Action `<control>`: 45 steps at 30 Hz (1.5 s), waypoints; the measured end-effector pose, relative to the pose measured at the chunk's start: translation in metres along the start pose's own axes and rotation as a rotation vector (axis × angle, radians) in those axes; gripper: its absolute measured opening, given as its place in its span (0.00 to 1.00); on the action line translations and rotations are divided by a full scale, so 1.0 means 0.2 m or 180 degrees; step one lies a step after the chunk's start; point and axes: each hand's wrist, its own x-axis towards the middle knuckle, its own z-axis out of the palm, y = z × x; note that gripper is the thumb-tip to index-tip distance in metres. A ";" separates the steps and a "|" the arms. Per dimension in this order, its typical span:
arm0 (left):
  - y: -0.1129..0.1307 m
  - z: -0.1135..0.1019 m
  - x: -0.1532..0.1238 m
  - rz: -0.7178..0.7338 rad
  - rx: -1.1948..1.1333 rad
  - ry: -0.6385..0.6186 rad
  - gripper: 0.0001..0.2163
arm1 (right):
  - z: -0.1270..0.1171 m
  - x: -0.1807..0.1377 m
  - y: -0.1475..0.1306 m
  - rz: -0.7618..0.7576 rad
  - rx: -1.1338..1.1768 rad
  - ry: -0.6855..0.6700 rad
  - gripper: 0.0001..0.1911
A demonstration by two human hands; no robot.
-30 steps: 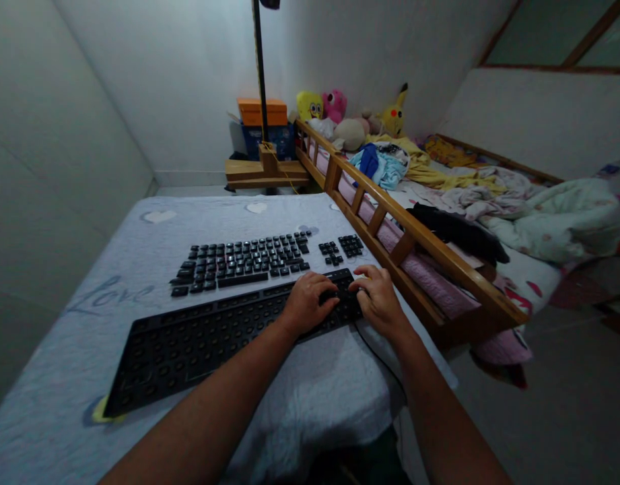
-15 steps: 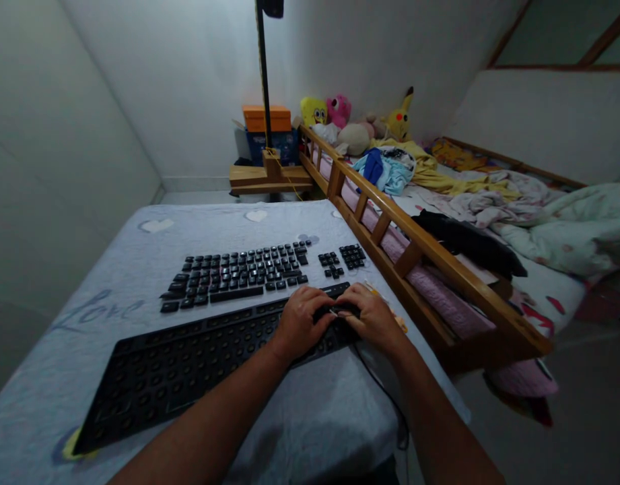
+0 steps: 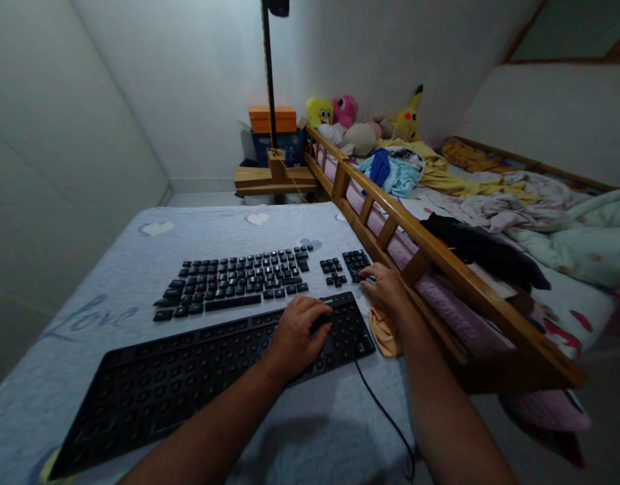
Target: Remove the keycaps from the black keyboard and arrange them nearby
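Note:
A black keyboard base (image 3: 188, 377) with bare round switch holes lies across a pale bedsheet-covered surface (image 3: 112, 269). Beyond it, several loose black keycaps (image 3: 239, 276) are laid out in keyboard order. My left hand (image 3: 297, 333) rests on the base's right end, its fingers curled down and hiding what is under them. My right hand (image 3: 388, 289) reaches past the base's right corner, fingertips pinched at the number-pad group of keycaps (image 3: 354, 259).
A yellow cloth (image 3: 383, 333) lies by the base's right corner, and a black cable (image 3: 385, 417) runs off toward me. A wooden bed rail (image 3: 441, 263) borders the right side, with bedding and plush toys (image 3: 360, 121) behind. A pole on a wooden stand (image 3: 274, 172) stands at the back.
Both hands were pinched together on the base's right end. My right hand has since moved forward and right to the number-pad keycaps, uncovering the yellow cloth. The left hand stayed put.

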 end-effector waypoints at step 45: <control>0.00 0.00 0.00 0.0074 -0.0021 -0.0169 0.07 | -0.01 -0.04 0.03 0.0070 0.0690 0.0973 0.15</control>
